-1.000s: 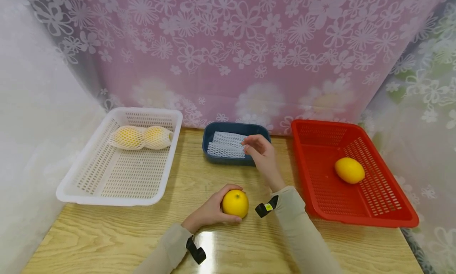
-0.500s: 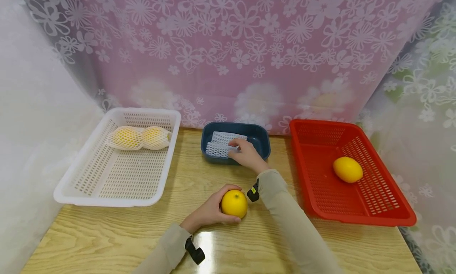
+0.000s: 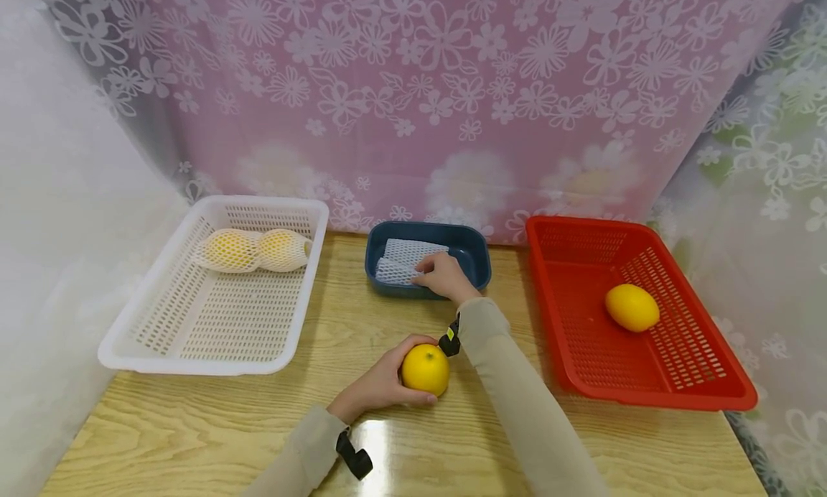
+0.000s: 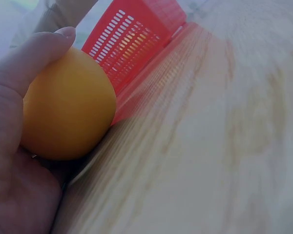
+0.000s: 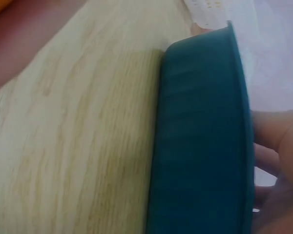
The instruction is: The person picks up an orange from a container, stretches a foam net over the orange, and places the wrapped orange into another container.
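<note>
**My left hand (image 3: 388, 378) on a lemon (image 3: 426, 370), my right hand (image 3: 447, 276) down at the foam nets!**

Here we are, and the left is wrapped firmly round its fruit: thumb on the near side, fingers round the far side, the stem end facing up at me. That held lemon sits at my middle, low over the wooden table (image 3: 213, 439); let's make it the centre of our clock.

Straight up at 12 o'clock, the right reaches over the near rim of a dark blue plastic tray (image 3: 477, 267), fingers and thumb bent at the right end of the nearer foam net (image 3: 393, 271). Is it pinched? I can't tell; the wrist view hides those tips behind the tray wall. The farther foam net (image 3: 413, 249) lies just beyond it, toward the tray's 11 o'clock.

Down my arms: a black band (image 3: 354, 455) at the left wrist, and another, the yellow-marked band (image 3: 450, 337), at the right, overlapping the held fruit's 1 o'clock edge from where I look.

Swing out to 10 o'clock: a white plastic basket (image 3: 239, 317), two net-wrapped lemons (image 3: 231, 251) end to end along its far side. Over between 2 and 3 o'clock: a red plastic basket (image 3: 591, 360), one bare lemon (image 3: 632, 308) beside its right wall. And behind everything, a pink floral curtain (image 3: 400, 73)!
</note>
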A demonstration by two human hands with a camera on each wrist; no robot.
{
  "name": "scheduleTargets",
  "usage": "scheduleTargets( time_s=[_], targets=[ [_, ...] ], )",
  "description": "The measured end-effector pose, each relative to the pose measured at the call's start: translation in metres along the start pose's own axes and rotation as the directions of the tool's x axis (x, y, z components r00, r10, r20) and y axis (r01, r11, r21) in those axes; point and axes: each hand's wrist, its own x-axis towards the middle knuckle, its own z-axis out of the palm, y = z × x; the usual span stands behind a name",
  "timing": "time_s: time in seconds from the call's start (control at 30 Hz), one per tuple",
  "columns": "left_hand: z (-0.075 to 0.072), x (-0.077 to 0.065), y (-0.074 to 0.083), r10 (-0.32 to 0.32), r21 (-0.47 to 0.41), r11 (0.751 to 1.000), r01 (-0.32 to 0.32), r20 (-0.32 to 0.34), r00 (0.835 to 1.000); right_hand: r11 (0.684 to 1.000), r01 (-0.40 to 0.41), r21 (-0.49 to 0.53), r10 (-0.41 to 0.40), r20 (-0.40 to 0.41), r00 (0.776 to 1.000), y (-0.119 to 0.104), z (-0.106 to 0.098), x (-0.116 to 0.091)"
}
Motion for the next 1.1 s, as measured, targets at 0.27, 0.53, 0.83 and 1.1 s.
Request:
scheduleTargets(
  time_s=[0.27,0.53,0.83,1.1],
  targets=[
    [0.0,0.0,-0.001,0.017,0.007,1.0,-0.017,0.005,1.0,1.0,0.012,0.027,-0.009,-0.104,0.995,0.002,-0.008,-0.005],
    [0.0,0.0,0.0,-0.001,-0.009,1.0,0.001,0.008,1.0,0.996,0.02,0.085,-0.006,-0.158,0.987,-0.001,-0.027,-0.015],
    [0.0,0.0,-0.001,0.032,0.005,0.999,-0.032,0.012,0.999,0.974,0.049,0.221,0.01,-0.259,0.966,-0.012,-0.045,-0.029],
    [0.0,0.0,-0.004,0.048,0.003,0.999,-0.048,0.005,0.999,0.95,0.154,0.27,-0.035,-0.401,0.916,-0.035,-0.058,-0.062]
  ],
)
